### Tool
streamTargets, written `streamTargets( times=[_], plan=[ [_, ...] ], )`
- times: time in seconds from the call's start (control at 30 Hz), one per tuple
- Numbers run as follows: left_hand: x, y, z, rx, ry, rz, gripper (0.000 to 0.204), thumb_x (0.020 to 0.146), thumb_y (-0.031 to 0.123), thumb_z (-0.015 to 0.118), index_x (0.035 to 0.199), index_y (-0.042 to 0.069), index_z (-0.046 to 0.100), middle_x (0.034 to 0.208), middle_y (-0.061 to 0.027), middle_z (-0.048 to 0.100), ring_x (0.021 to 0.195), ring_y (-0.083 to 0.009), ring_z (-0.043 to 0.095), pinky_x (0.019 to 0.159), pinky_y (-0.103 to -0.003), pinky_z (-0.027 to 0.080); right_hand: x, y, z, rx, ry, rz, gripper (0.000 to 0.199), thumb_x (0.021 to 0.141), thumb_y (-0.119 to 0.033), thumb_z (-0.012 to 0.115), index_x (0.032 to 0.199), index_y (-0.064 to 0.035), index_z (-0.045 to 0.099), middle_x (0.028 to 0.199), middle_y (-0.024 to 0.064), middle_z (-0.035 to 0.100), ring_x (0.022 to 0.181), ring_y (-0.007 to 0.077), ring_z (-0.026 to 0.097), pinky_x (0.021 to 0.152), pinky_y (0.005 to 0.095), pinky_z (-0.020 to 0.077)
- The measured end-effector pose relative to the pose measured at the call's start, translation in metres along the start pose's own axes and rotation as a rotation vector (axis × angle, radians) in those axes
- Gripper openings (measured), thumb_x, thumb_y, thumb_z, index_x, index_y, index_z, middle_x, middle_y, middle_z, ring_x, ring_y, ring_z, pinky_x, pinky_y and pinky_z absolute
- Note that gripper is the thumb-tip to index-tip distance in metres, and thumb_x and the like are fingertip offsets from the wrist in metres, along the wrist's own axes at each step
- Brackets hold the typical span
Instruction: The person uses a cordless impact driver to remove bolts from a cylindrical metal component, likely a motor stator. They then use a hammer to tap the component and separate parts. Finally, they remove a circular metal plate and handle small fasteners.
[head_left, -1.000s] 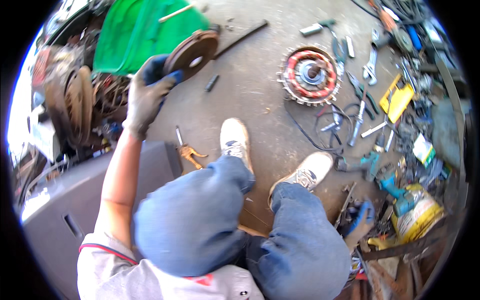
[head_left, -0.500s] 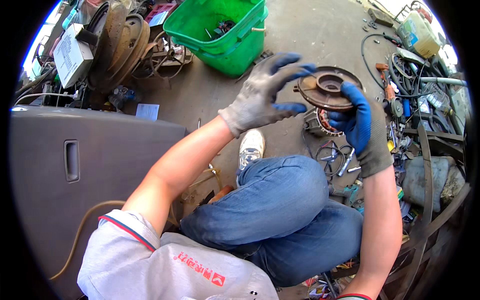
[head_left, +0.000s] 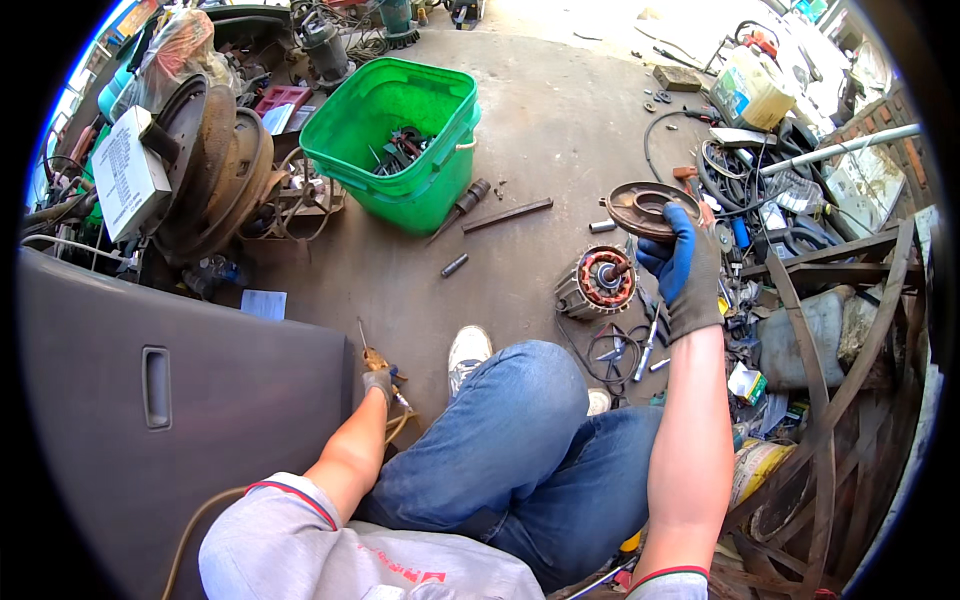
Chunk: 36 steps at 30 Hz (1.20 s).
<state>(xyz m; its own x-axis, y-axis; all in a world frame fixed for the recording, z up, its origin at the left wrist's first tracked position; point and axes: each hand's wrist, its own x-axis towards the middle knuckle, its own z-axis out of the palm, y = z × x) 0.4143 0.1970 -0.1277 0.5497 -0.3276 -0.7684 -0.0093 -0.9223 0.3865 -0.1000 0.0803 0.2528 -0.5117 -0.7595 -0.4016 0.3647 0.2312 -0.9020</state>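
Rusty round metal end cover: gripped in right hand, blue-grey glove.
Left hand: closed on orange-handled pliers, near left.
Copper-wound motor stator: floor, below cover.

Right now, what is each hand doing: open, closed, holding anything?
Left hand: closed on a small orange-handled tool down by the floor.
Right hand: closed on the rim of a rusty round motor end cover, held above the motor stator.
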Motion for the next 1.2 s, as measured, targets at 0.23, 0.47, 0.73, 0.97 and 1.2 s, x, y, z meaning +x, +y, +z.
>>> streamTargets(
  times=[0.23, 0.47, 0.73, 0.97, 1.2],
  plan=[
    [-0.144, 0.150, 0.013, -0.107, -0.507, 0.894, 0.026, 0.098, 0.016, 0.064, 0.123, 0.009, 0.063, 0.111, -0.0063, 0.069, 0.089, -0.0182, 0.066, 0.078, -0.035, 0.057, 0.041, 0.027, 0.012, -0.072, 0.071, -0.004, 0.037, 0.097, -0.029, 0.066, 0.111, 0.0060, 0.063, 0.092, 0.0196, 0.071, 0.064, 0.0257, 0.071, 0.051, 0.0327, 0.0607],
    [-0.339, 0.270, 0.043, 0.611, -0.543, 1.175, 0.037, 0.092, 0.039, 0.070, 0.106, 0.005, 0.070, 0.089, -0.0129, 0.073, 0.091, -0.0215, 0.071, 0.080, -0.038, 0.053, 0.060, 0.030, 0.032, 0.193, 0.048, 0.047, 0.037, 0.095, -0.030, 0.068, 0.118, -0.0013, 0.063, 0.096, 0.0186, 0.071, 0.075, 0.0289, 0.073, 0.058, 0.0372, 0.0637],
    [-0.364, 0.283, 0.031, 0.854, -0.440, 0.997, 0.046, 0.087, 0.048, 0.071, 0.089, 0.002, 0.072, 0.072, -0.0110, 0.071, 0.071, -0.0259, 0.070, 0.071, -0.040, 0.053, 0.043, 0.020, 0.037, 0.019, 0.066, -0.038, 0.028, 0.095, -0.023, 0.066, 0.108, 0.0010, 0.067, 0.085, 0.0162, 0.072, 0.060, 0.0240, 0.071, 0.051, 0.0329, 0.0605],
    [-0.379, 0.304, 0.038, 0.909, -0.360, 0.994, 0.040, 0.086, 0.040, 0.075, 0.076, 0.002, 0.070, 0.062, -0.0065, 0.064, 0.054, -0.0164, 0.062, 0.054, -0.033, 0.050, 0.052, 0.026, 0.026, -0.231, 0.053, -0.138, 0.032, 0.094, -0.028, 0.070, 0.106, 0.0021, 0.068, 0.085, 0.0150, 0.071, 0.062, 0.0236, 0.071, 0.049, 0.0347, 0.0575],
    [-0.413, 0.297, 0.032, 0.870, -0.610, 1.050, 0.036, 0.084, 0.035, 0.078, 0.073, 0.003, 0.068, 0.062, -0.0040, 0.063, 0.051, -0.0131, 0.059, 0.052, -0.031, 0.047, 0.062, 0.030, -0.001, -0.536, 0.156, -0.324, 0.035, 0.089, -0.032, 0.068, 0.098, 0.0022, 0.071, 0.082, 0.0192, 0.072, 0.072, 0.0311, 0.071, 0.069, 0.0404, 0.0561]
  ],
)
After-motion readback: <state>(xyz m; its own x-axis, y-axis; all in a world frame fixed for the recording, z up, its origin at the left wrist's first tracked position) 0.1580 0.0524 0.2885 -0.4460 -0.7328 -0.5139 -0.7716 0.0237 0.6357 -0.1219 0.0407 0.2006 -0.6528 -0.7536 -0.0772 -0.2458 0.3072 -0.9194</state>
